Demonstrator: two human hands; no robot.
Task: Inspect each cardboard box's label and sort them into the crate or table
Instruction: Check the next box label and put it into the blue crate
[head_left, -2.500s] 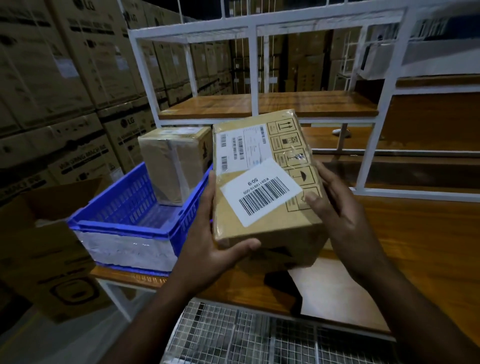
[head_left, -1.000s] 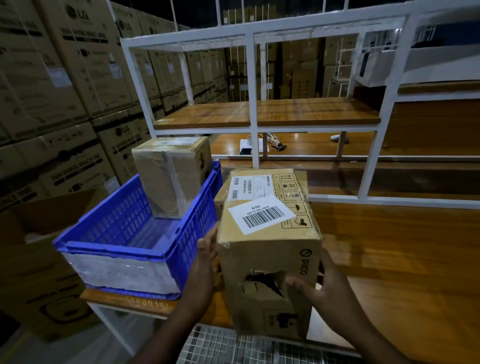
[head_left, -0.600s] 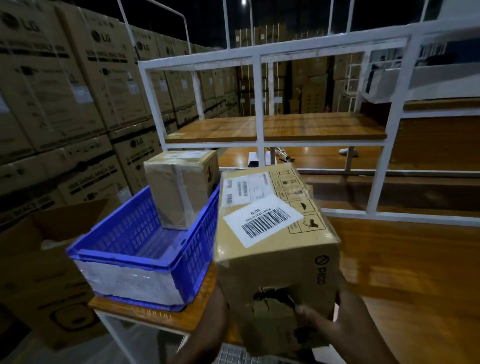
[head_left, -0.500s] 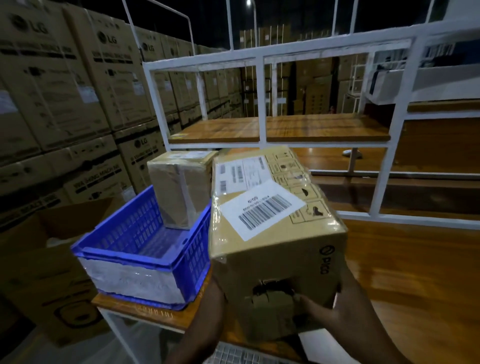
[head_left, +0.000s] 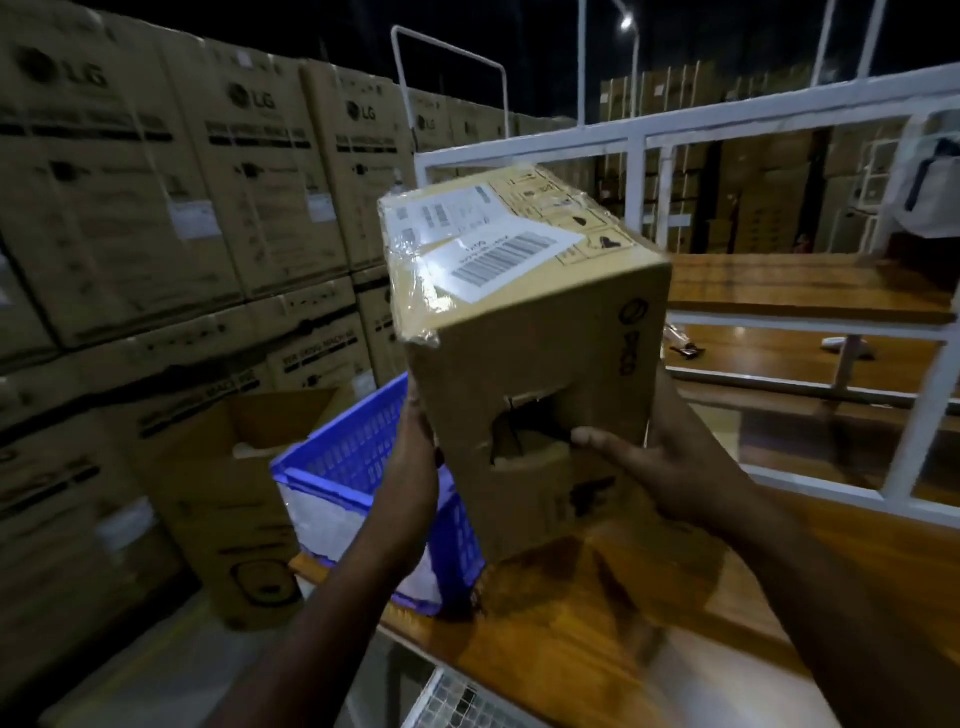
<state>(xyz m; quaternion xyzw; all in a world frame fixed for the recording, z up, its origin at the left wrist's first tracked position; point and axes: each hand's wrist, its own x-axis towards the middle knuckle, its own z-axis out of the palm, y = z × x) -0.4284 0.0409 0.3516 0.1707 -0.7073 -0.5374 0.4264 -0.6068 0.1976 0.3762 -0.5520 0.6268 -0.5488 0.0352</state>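
I hold a brown cardboard box (head_left: 524, 332) up in the air with both hands. Its top face carries a white barcode label (head_left: 506, 257) and a second white shipping label (head_left: 447, 213). The near face has a torn hand hole. My left hand (head_left: 415, 457) presses the box's left side; my right hand (head_left: 670, 467) grips the lower right with fingers at the hole. The blue plastic crate (head_left: 358, 447) sits below and left, at the wooden table's (head_left: 597, 623) left end. The other box seen in the crate before is hidden behind the raised one.
Stacked large LG cartons (head_left: 171, 208) form a wall on the left. An open carton (head_left: 244, 483) stands on the floor beside the crate. A white metal shelf frame (head_left: 634, 176) with wooden shelves (head_left: 800, 286) rises behind the table. A wire mesh panel (head_left: 457, 701) lies below the table edge.
The box has been lifted higher and moved left, over the crate's right side, now covering the box inside it. The camera view has swung up and left.
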